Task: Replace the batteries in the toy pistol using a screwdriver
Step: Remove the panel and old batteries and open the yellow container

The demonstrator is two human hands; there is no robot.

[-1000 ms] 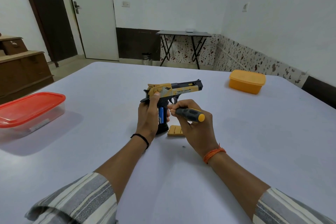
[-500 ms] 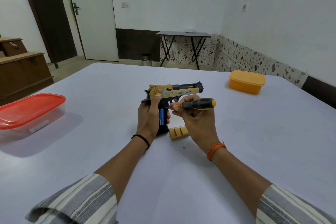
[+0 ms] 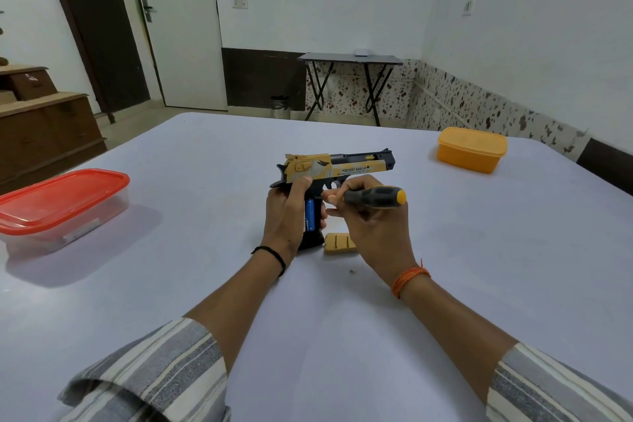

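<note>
A yellow and black toy pistol (image 3: 342, 166) stands upright on its grip at the middle of the table, barrel pointing right. My left hand (image 3: 286, 216) wraps the grip from the left. The grip's side is open and a blue battery (image 3: 310, 215) shows inside it. My right hand (image 3: 373, 233) holds a screwdriver with a black and yellow handle (image 3: 375, 197), lying level with its tip end toward the grip; the tip is hidden by my fingers. The tan battery cover (image 3: 339, 244) lies flat on the table beside the grip's base.
A clear box with a red lid (image 3: 61, 205) stands at the table's left edge. An orange lidded box (image 3: 471, 149) sits at the far right. A tiny dark speck, perhaps a screw (image 3: 351, 272), lies near my right wrist. A folding table (image 3: 349, 60) stands by the far wall.
My right hand has lifted and turned the screwdriver from pointing down-left to lying level beside the trigger guard. The battery cover shows more fully. My left hand has kept its hold on the pistol.
</note>
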